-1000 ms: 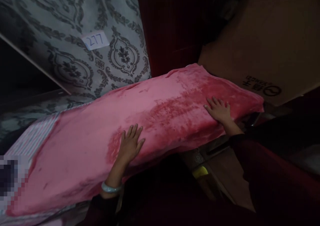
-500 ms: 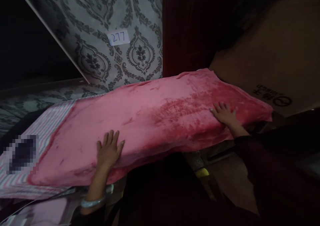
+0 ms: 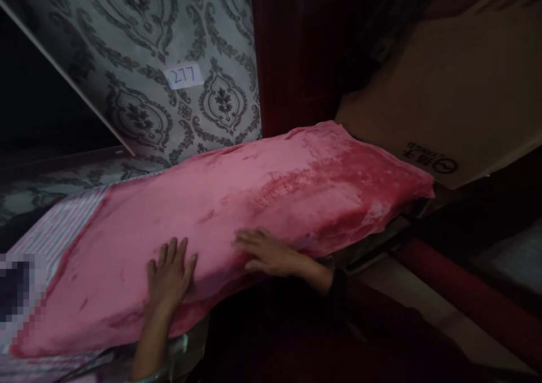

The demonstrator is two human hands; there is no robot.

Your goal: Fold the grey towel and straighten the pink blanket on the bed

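A plush pink cloth (image 3: 199, 191) lies spread over a long flat surface, with darker red, ruffled patches toward its right end. On its left part my left hand (image 3: 169, 273) rests flat, fingers spread. Near the front edge at the middle, my right hand (image 3: 269, 253) lies on the cloth with fingers stretched toward the left. Neither hand holds anything. Under the cloth's left end shows a striped cloth (image 3: 76, 216). What supports both cloths is mostly hidden.
Behind stands a wall with patterned wallpaper (image 3: 139, 61) and a paper label (image 3: 185, 75) reading 277. A dark red door or panel (image 3: 296, 61) is beside it. At the right leans a large cardboard sheet or box (image 3: 457, 100). A dark screen-like panel (image 3: 46, 83) is at left.
My right hand has swept left across the cloth, from its right end to the middle. My left hand stays flat in about the same spot. The view has shifted slightly to the right.
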